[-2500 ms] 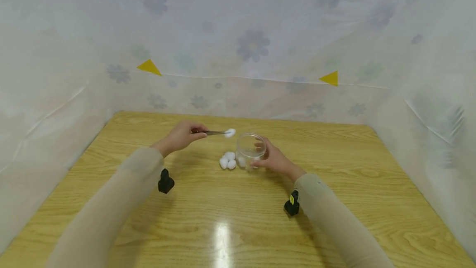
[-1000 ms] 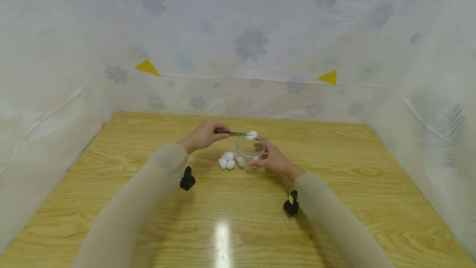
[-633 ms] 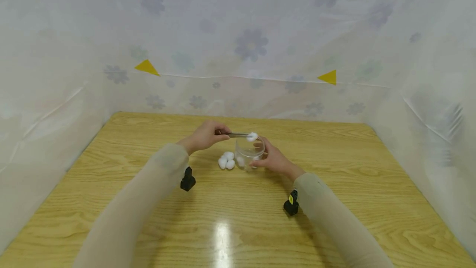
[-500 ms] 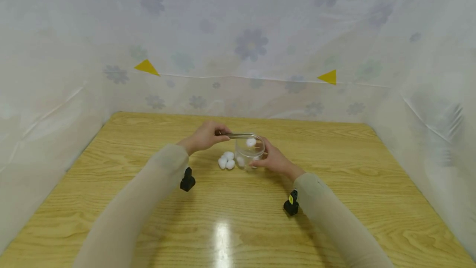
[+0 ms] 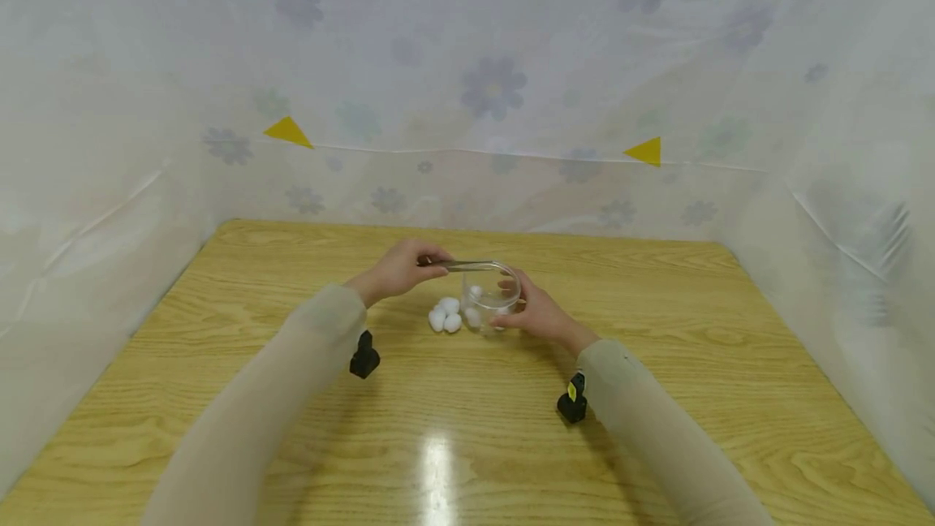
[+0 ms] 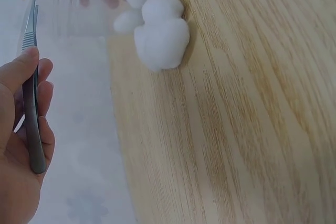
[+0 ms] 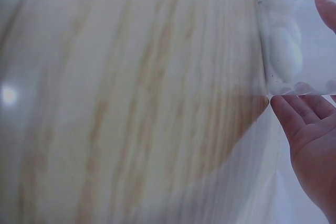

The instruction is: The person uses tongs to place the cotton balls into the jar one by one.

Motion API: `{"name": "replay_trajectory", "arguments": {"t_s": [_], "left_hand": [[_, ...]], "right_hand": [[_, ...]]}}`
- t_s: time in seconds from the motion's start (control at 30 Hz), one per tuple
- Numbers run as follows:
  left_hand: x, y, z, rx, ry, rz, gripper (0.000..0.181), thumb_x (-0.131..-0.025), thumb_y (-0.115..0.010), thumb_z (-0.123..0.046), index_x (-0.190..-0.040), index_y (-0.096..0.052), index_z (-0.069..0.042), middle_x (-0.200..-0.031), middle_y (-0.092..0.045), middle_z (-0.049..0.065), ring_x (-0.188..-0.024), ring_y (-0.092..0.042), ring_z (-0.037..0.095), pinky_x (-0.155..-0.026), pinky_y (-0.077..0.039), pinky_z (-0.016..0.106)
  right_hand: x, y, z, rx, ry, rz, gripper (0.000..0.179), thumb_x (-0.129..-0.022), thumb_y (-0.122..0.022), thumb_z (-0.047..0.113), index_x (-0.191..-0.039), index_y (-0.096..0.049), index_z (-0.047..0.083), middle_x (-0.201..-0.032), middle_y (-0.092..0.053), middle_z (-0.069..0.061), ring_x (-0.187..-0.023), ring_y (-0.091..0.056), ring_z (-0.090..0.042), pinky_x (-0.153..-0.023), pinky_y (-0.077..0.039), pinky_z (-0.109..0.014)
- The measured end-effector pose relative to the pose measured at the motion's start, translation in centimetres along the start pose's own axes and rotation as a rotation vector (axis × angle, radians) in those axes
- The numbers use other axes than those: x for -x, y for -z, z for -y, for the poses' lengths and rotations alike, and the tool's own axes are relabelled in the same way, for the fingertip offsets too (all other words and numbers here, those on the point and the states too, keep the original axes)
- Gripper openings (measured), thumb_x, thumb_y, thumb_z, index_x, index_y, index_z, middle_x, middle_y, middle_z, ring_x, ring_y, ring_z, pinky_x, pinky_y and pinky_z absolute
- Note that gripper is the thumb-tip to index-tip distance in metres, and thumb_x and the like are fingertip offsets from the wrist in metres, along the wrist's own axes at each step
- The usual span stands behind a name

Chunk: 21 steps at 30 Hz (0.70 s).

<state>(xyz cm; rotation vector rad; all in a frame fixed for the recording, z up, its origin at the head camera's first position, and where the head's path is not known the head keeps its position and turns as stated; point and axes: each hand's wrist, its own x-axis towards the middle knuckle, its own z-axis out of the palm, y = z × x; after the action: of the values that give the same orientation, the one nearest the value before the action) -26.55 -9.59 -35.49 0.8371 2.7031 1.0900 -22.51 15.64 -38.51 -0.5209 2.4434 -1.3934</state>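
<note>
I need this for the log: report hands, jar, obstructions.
Left hand holding tweezers, tips empty. Right hand gripping clear jar, cotton balls inside. Loose cotton balls on table beside it. Jar unlidded, nothing seen in the way.

Tweezers [image 6: 32,129]: metal, smooth, ridged grip. Jar [image 5: 491,304]: transparent, smooth, glossy. Cotton balls [image 6: 161,45]: matt, fluffy. Tabletop [image 5: 511,445]: wood-grained, glossy. Sleeves [image 5: 650,428]: matt cloth.
</note>
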Motion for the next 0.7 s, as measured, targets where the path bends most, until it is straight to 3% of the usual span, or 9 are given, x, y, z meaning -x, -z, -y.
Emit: {"name": "replay_trajectory", "arguments": {"t_s": [0.43,0.7], "left_hand": [[1.8,1.0,2.0,0.040,0.036,-0.033,0.026,-0.093,-0.059,-0.015,-0.116,-0.065,-0.006,-0.106,-0.065,0.012,-0.092,-0.061,0.022,-0.080,-0.050,0.037],[2.9,1.7,3.1,0.039,0.066,-0.037,0.026,-0.093,-0.059,-0.014,-0.117,-0.064,-0.005,-0.109,-0.065,0.013,-0.097,-0.060,0.025,-0.084,-0.049,0.040]], "right_hand": [[-0.5,0.0,-0.9,0.000,0.007,0.002,0.085,-0.082,-0.072,0.009,-0.148,-0.019,0.007,-0.145,-0.032,-0.029,-0.130,-0.038,-0.045,-0.104,-0.037,-0.051],[-0.1,0.0,-0.2,0.000,0.001,0.006,0.085,-0.082,-0.071,0.007,-0.148,-0.018,0.006,-0.145,-0.032,-0.029,-0.131,-0.037,-0.045,-0.104,-0.037,-0.051]]}}
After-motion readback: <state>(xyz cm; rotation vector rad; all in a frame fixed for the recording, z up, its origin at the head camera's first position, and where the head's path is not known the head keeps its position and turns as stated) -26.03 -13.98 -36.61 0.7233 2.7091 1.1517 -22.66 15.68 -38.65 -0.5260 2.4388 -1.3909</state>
